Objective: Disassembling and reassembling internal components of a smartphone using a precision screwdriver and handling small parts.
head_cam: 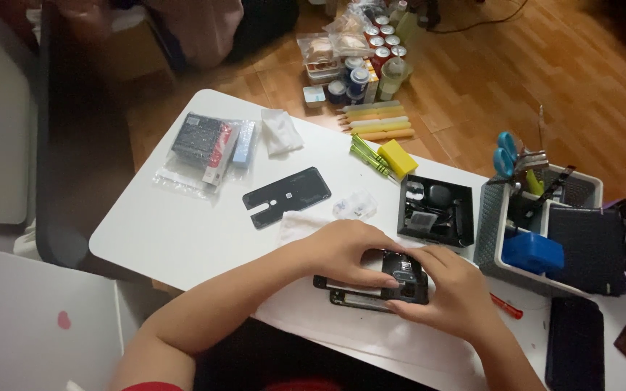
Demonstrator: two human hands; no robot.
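We note opened phone (389,284) at near table edge (182,239), back cover off. Left hand (342,250) fingers closed on phone's upper edge; right hand (454,293) fingers curled tight on its right end. Beyond: black back cover (286,196), black parts tray (436,210). Farther: green screwdrivers (368,157), yellow block (398,158).

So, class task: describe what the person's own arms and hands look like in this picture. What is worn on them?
Both forearms are bare; no long sleeves reach them. The left hand and the right hand wear no gloves, and no watch, bracelet or ring shows. A strip of red cloth at the bottom edge, by the left upper arm, may be a short sleeve; too little shows to tell.
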